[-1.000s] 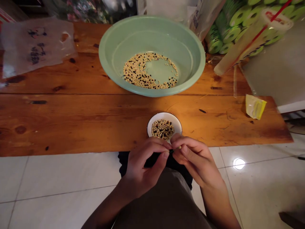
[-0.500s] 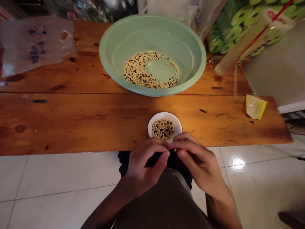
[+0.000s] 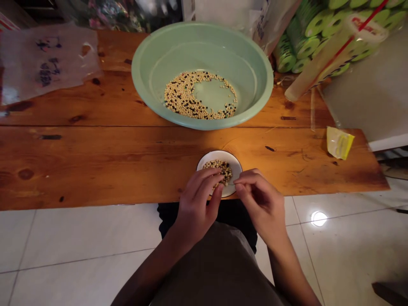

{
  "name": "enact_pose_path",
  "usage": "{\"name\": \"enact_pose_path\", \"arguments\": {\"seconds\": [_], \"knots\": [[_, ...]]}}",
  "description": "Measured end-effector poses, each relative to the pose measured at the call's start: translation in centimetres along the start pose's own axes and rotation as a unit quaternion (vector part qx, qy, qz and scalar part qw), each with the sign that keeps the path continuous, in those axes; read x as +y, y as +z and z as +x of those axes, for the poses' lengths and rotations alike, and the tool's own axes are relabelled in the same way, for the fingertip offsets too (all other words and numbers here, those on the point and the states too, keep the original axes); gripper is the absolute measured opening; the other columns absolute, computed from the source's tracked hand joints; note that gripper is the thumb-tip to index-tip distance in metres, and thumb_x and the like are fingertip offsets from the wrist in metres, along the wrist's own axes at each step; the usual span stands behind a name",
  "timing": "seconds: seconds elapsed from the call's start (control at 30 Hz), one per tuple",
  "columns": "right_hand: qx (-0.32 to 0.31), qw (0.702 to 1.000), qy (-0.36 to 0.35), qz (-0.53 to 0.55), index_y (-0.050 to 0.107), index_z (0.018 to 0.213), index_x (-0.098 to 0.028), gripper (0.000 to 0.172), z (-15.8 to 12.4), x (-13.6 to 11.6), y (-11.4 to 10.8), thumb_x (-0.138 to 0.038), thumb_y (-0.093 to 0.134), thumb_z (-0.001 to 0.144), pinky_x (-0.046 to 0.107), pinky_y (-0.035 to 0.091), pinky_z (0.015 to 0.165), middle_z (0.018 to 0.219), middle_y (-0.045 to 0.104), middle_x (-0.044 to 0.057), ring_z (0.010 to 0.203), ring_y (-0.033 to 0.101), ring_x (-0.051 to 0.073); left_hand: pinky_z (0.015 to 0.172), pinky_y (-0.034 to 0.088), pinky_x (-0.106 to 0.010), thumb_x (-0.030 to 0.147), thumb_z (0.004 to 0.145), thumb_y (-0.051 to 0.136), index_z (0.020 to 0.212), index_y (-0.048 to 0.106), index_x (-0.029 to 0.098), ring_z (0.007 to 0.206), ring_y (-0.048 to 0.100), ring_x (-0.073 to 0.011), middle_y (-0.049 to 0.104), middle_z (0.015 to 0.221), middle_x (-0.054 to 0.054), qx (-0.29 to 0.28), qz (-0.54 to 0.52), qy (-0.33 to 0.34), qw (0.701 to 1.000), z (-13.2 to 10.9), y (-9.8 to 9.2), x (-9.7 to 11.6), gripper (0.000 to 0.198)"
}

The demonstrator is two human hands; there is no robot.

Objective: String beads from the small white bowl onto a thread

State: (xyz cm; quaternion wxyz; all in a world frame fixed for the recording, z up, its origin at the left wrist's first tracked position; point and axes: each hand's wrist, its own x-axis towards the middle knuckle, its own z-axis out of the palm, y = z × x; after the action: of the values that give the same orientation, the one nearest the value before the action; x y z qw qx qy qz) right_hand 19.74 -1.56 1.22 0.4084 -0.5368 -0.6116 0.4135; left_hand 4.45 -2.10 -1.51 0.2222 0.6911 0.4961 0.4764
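My left hand (image 3: 197, 199) lies over a small white bowl with a dark rim (image 3: 235, 168), its fingertips on the small cream and dark beads (image 3: 221, 170) inside. My right hand (image 3: 259, 204) hangs beside the bowl's right side, with its thumb and fingers drawn together near the rim. Whether those fingers pinch something thin, I cannot tell. A large pale green basin (image 3: 204, 121) stands farther off, with many similar beads (image 3: 181, 95) lying in a crescent in its shallow water.
Both vessels stand on a plank table (image 3: 95, 165) above a tiled floor (image 3: 79, 242). A yellow packet (image 3: 339, 143) lies at the right, and a plastic sheet (image 3: 47, 63) at the back left. Green rolls (image 3: 306, 46) and a clear tube with a red line (image 3: 338, 59) stand behind.
My hands have come apart. The left has moved forward from the thin dark item held between them, onto the beads in the bowl, and the right has drawn back slightly to the right.
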Motion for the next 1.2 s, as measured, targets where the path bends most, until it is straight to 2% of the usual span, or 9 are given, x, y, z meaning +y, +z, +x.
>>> {"name": "enact_pose_path", "arguments": {"seconds": [0.17,0.43,0.5,0.57,0.67,0.8,0.97,1.07,1.2], "knots": [[0.015,0.997,-0.001,-0.079,0.063,0.088,-0.022,0.008,0.2,0.3,0.1,-0.018,0.056,0.090,0.028,0.035,0.056,0.083,0.053,0.002,0.065,0.045,0.013,0.098,0.047,-0.040,0.007,0.087,0.056,0.113,0.057,0.017,0.113,0.057,-0.0203,0.064,0.114,-0.010,-0.010,0.017,0.000,1.000,-0.2,0.3,-0.6,0.027],[-0.013,0.976,0.126,0.175,0.069,0.083,-0.023,0.005,0.1,0.1,0.7,-0.027,0.065,0.085,0.025,0.040,0.056,0.073,0.059,0.000,0.065,0.050,0.013,0.097,0.044,-0.038,0.012,0.088,0.057,0.087,0.060,0.021,0.074,0.063,-0.0128,0.068,0.077,0.003,-0.022,0.000,0.006,1.000,0.1,0.1,0.0,0.009],[-0.011,0.947,0.169,0.274,0.070,0.090,-0.022,0.010,0.2,0.1,0.9,-0.028,0.063,0.086,0.023,0.037,0.050,0.068,0.058,-0.002,0.056,0.046,0.010,0.093,0.046,-0.035,0.013,0.088,0.056,0.084,0.060,0.020,0.078,0.063,-0.0142,0.067,0.075,0.002,-0.012,-0.025,-0.022,0.999,0.0,-0.1,0.1,0.009],[-0.017,0.892,0.209,0.399,0.068,0.101,-0.021,0.020,0.4,0.0,1.0,-0.032,0.057,0.089,0.023,0.042,0.051,0.072,0.062,0.001,0.056,0.050,0.011,0.087,0.049,-0.033,0.013,0.089,0.055,0.084,0.061,0.020,0.084,0.062,-0.0158,0.066,0.078,0.000,0.012,-0.069,-0.058,0.996,-0.2,-0.4,0.2,0.009],[-0.047,0.806,0.239,0.539,0.066,0.110,-0.017,0.033,0.8,-0.7,0.9,-0.037,0.048,0.091,0.033,0.051,0.085,0.100,0.071,0.009,0.091,0.065,0.019,0.076,0.052,-0.030,0.013,0.089,0.053,0.089,0.061,0.019,0.080,0.062,-0.0153,0.065,0.082,-0.002,0.049,-0.139,-0.062,0.987,-0.3,-1.0,0.6,0.011],[-0.077,0.751,0.240,0.610,0.063,0.116,-0.016,0.042,1.0,-2.0,0.9,-0.041,0.039,0.093,0.041,0.033,0.111,0.124,0.066,0.011,0.124,0.054,0.023,0.081,0.052,-0.035,0.014,0.088,0.055,0.093,0.062,0.020,0.089,0.063,-0.0187,0.068,0.088,-0.004,0.019,-0.086,0.061,0.994,-0.1,-1.7,1.4,0.011],[-0.057,0.767,0.215,0.602,0.063,0.118,-0.017,0.037,0.9,-2.7,1.3,-0.034,0.044,0.090,0.044,0.027,0.115,0.128,0.063,0.011,0.127,0.051,0.023,0.094,0.046,-0.039,0.014,0.086,0.058,0.099,0.062,0.022,0.111,0.059,-0.0225,0.072,0.101,-0.004,-0.032,0.058,0.146,0.987,-0.5,-1.4,1.3,0.015],[-0.040,0.791,0.213,0.573,0.063,0.118,-0.017,0.044,1.1,-2.5,1.8,-0.010,0.052,0.076,0.044,0.026,0.115,0.127,0.064,0.011,0.127,0.051,0.023,0.096,0.045,-0.040,0.013,0.087,0.057,0.100,0.061,0.021,0.115,0.058,-0.0230,0.072,0.104,-0.005,-0.030,0.066,0.154,0.985,-1.3,-1.1,0.5,0.016],[-0.054,0.780,0.241,0.575,0.064,0.113,-0.017,0.053,1.4,-2.2,2.7,0.002,0.055,0.065,0.045,0.028,0.114,0.119,0.068,0.010,0.121,0.057,0.025,0.095,0.047,-0.040,0.013,0.088,0.053,0.100,0.061,0.022,0.109,0.061,-0.0217,0.073,0.102,-0.005,-0.001,0.041,0.129,0.991,-1.7,-1.4,-0.4,0.017]]}}
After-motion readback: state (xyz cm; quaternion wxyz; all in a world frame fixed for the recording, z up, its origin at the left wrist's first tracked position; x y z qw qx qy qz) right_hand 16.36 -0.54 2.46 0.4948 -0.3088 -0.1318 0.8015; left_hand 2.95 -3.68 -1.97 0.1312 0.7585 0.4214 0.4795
